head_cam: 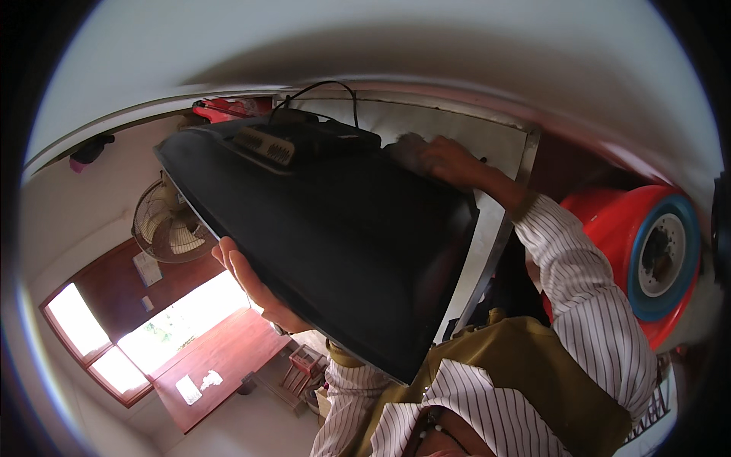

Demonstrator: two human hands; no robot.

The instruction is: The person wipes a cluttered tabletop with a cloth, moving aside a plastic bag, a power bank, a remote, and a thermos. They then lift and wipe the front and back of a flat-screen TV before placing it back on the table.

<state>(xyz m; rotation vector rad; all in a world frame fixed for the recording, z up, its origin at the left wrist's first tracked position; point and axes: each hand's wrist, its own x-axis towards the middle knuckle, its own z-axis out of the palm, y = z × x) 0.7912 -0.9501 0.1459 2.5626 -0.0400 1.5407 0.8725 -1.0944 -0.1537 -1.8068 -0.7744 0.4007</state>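
A large black casing, seemingly the back of a television (pixel 342 228), stands tilted before me, with a vented housing (pixel 265 145) and a looping black cable (pixel 328 83) at its top. The fingers of my left hand (pixel 257 285) grip its left rim; the thumb is hidden. At the upper right of the casing, my right hand (pixel 451 163) is closed on a blurred greyish cloth (pixel 408 151) that touches its surface. A pale panel with a metal-framed edge (pixel 528 154) lies behind and to the right of the casing.
To the right is a red round plastic thing (pixel 594 211) with a blue ring (pixel 634 280). Beyond the casing's left side are a fan (pixel 171 220), bright windows (pixel 188 314) and a small wooden stool (pixel 302 363). A red item (pixel 228 108) lies near the top.
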